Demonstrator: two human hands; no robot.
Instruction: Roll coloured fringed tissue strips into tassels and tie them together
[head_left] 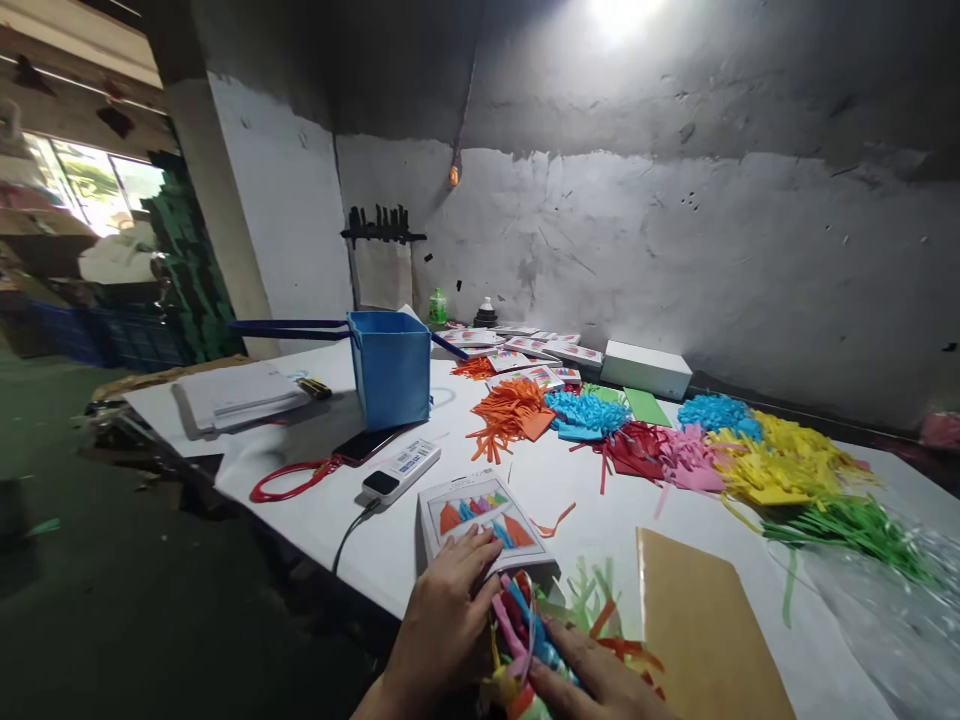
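Note:
My left hand lies with bent fingers over the lower left part of a white printed box with coloured tassels pictured on it. Its thumb is at the box's near end, beside a bundle of mixed-colour paper tassels. My right hand presses its fingers against the right side of this bundle; its thumb is hidden. The bundle, in pink, blue, red and yellow with a thin pale cord, touches the near end of the box. Pale green and orange strips spread out to the right of it.
Behind lie tassel piles: orange, blue, pink, yellow and green. Brown cardboard is at right, near clear plastic. A blue bin, white device and red cable stand left.

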